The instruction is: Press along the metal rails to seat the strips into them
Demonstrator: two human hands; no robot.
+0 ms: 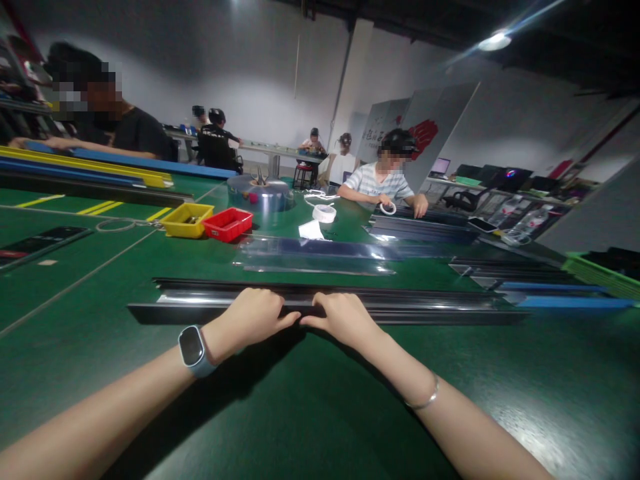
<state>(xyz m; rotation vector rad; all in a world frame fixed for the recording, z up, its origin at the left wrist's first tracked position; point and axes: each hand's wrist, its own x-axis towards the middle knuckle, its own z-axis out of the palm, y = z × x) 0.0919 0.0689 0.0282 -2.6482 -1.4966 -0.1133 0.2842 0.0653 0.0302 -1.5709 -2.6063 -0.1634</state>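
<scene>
A long black channel-shaped profile (440, 313) lies crosswise on the green table in front of me, with a shiny clear strip (195, 297) along its inside. Near its middle, my left hand (255, 317) grips it, fingers curled over the far side and thumb along the near wall. Close beside it, my right hand (345, 317) holds the same profile in a mirrored grip, the two thumb tips almost touching. The fingertips of both hands are hidden inside or behind the profile. Beyond it, clear plastic strips (320, 257) lie flat.
Yellow (187, 220) and red (229, 225) bins stand beyond, near a roll of film (260, 193) and a tape roll (324, 213). More profiles (545, 283) lie at right beside a green basket (605, 273). Co-workers sit at left and across the table. A phone (43, 245) lies left.
</scene>
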